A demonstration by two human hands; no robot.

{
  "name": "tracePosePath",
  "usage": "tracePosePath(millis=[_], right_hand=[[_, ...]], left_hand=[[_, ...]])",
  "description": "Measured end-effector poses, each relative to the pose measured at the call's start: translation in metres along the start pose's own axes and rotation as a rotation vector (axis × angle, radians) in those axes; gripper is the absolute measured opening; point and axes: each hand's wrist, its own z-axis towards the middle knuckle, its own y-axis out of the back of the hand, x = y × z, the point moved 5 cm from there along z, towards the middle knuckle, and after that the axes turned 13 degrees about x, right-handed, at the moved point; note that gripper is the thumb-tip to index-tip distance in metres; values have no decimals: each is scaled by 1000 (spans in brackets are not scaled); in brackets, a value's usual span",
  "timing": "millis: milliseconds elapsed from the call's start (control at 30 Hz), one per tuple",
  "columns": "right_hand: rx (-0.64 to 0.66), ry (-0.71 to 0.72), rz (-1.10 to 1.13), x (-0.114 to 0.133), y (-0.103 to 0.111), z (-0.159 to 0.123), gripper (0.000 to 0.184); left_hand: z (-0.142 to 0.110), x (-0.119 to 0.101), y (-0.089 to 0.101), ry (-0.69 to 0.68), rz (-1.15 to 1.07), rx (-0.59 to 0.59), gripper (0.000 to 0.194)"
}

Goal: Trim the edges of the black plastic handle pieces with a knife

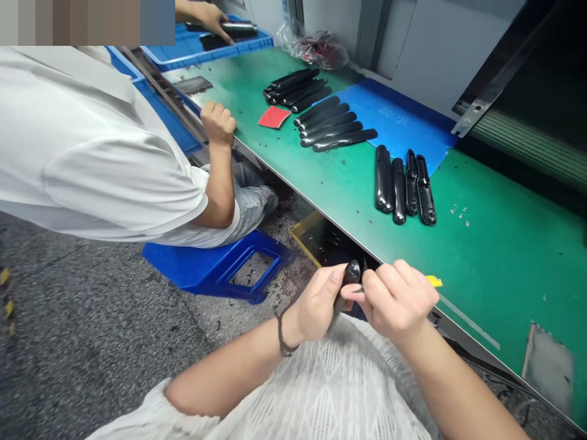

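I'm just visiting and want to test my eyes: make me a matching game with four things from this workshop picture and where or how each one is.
1. Red square
2. Plastic stool
3. Left hand
4. Right hand

A. Closed, with something yellow showing just past it
B. Lying on the green table
C. Holding a shiny black piece, a dark band around its wrist
D. Blue, beneath the co-worker in white

Right pairs: 1-B, 2-D, 3-C, 4-A
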Motion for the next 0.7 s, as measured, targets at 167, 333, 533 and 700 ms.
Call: tracePosePath(millis=[167, 333, 533, 700], right_hand=[[106, -84, 421, -22, 6, 2, 6], [279, -138, 345, -30, 12, 7, 39], [353, -109, 249, -29, 9, 23, 53], [253, -84, 61, -24, 9, 23, 57]], left_hand=[[5, 8, -8, 14, -392, 69, 46], [2, -1, 2, 19, -90, -44, 45], [-1, -6, -3, 34, -59, -41, 50], [-1, -2, -6, 76, -179, -79, 48]])
